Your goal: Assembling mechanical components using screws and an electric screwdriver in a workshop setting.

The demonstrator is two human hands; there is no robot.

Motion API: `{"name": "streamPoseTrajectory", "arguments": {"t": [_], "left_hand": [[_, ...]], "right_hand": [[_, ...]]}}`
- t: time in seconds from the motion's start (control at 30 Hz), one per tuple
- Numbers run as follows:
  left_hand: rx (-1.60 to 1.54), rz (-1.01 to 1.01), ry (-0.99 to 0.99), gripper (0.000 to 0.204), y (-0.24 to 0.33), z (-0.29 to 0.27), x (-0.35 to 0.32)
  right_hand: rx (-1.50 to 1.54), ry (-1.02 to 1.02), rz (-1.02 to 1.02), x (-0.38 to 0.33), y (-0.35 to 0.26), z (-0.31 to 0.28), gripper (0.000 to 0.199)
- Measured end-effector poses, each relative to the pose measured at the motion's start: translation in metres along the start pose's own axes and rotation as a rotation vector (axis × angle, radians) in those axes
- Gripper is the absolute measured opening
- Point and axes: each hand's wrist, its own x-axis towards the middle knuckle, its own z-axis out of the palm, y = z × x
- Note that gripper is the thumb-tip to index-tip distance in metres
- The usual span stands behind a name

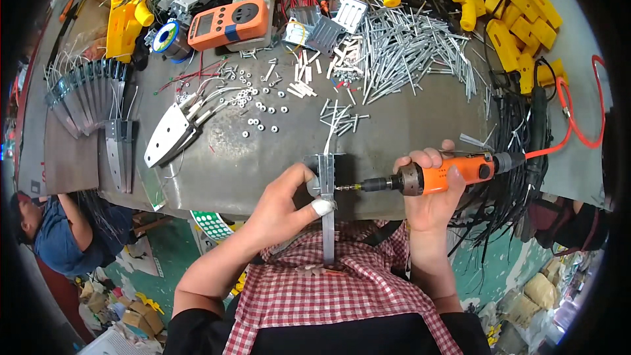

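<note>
My left hand pinches a long narrow metal part at the bench's front edge, with white wires leaving its far end. White tape wraps the thumb; a small greyish round piece by the index finger is unclear. In my right hand is an orange power screwdriver, held level with fingers wrapped round its body. Its bit points left and meets the side of the metal part; whether a screw is there is too small to tell. A red coiled cord runs from the tool's right end.
Beyond my hands lie loose screws, white washers and a big heap of long metal pins. At left are a white wired part and several metal parts. Black cables hang at right. A person sits left.
</note>
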Motion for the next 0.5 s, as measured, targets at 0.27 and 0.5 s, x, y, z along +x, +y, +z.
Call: {"name": "streamPoseTrajectory", "arguments": {"t": [0.27, 0.5], "left_hand": [[0.035, -0.009, -0.006, 0.034, 0.002, -0.004, -0.001], [0.331, 0.063, -0.010, 0.032, 0.012, -0.016, -0.003]], "right_hand": [[-0.041, -0.004, 0.000, 0.002, 0.007, 0.003, 0.037], [-0.006, 0.019, 0.016, -0.001, 0.011, 0.003, 0.038]]}}
